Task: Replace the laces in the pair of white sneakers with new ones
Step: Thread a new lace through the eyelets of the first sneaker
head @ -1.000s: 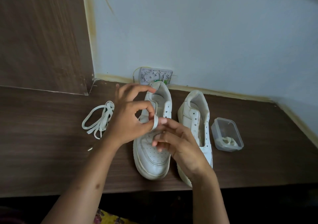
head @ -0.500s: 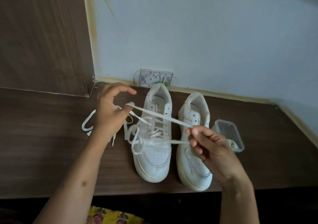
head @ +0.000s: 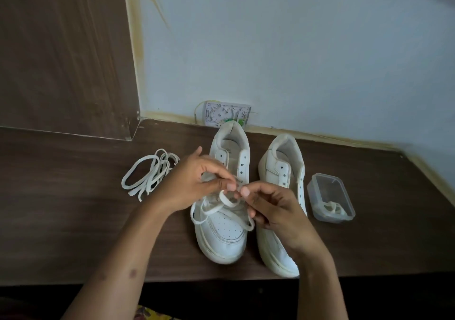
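Setting: dark wood-grain tabletop [head: 73,221] set into a corner, pale wall behind, brown panel at left, a small white wall box [head: 227,113] at the back edge.

Item 1, left sneaker [head: 225,221]: toe toward the person, heel almost at the wall. Lower eyelets carry a lace [head: 227,200]; upper eyelets show bare.

Item 2, right sneaker [head: 283,172]: just beside the first, no lace visible in its eyelets.

Item 3, left hand [head: 197,184]: fingers curled, pinching the lace above the left sneaker's tongue.

Item 4, right hand [head: 268,206]: fingers curled, pinching the same lace; the fingertips of both hands nearly meet.

Item 5, loose laces [head: 150,174]: a bundle lying left of the left sneaker, near the left hand but untouched.

Item 6, clear plastic box [head: 330,198]: right of the right sneaker, something pale coiled inside; what it is cannot be told.

Change noted: half a second ago the hands were spread apart, drawing the lace ends out taut to both sides. They have now closed together over the shoe, with slack loops hanging at the toe end. Judgement: one crossing is pulled through and the next eyelet is being addressed; the task is likely under halfway.

Clearances: open table at far left; front edge close under the toes; box and wall crowd the right and rear.
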Demonstrator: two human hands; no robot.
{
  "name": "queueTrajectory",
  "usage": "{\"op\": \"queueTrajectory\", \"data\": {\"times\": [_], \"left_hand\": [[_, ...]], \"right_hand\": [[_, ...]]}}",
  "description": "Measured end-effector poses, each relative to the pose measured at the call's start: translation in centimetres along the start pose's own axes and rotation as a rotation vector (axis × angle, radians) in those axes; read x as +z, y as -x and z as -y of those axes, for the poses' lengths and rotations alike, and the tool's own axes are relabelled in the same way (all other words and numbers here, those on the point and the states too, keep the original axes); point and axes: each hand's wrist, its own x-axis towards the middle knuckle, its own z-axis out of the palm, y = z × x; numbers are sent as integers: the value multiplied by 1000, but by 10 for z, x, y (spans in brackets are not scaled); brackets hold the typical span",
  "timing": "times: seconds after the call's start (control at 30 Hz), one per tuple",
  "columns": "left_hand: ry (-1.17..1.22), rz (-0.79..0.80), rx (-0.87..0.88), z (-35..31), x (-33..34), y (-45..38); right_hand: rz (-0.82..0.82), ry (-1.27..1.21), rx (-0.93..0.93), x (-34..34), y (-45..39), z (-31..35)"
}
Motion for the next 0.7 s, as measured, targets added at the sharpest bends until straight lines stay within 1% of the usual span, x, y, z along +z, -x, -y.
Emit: {"op": "queueTrajectory", "data": {"times": [0.07,0.13,0.2,0.23,0.4,0.53,0.63,0.7], "left_hand": [[-7,-73,-17,2,-4,1],[6,-257,-87,8,-12,1],[-27,-470,-154,16,-23,3],[-49,-552,-172,20,-29,4],[-154,-784,-250,27,-39,9],[-264,-907,-320,35,-49,14],[-384,-897,-339,43,-52,17],[-445,-853,-271,37,-48,15]], "right_hand": [[-14,13,23,-4,1,0],[-48,18,32,-12,4,-1],[-89,8,15,-20,6,-2],[-105,-2,5,-24,7,-3],[-134,23,-8,-31,5,-8],[-173,61,-26,-33,3,-12],[-236,84,-87,-27,0,-13],[-329,157,-149,-18,-5,-13]]}}
